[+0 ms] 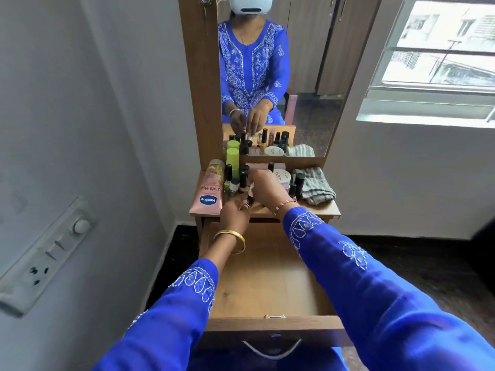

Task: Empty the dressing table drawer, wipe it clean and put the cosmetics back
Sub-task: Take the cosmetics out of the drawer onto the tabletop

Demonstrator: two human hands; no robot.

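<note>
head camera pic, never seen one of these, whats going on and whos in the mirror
There is no robot: a person wears a camera on the head, looking down at their own hands. The mirror reflects that same person. Below, the drawer is pulled open, its visible floor bare. On the table top stand nail polish bottles, a pink Vaseline tube lying flat, and a folded cloth. The left hand and right hand reach among the bottles; what each holds is hidden.
</note>
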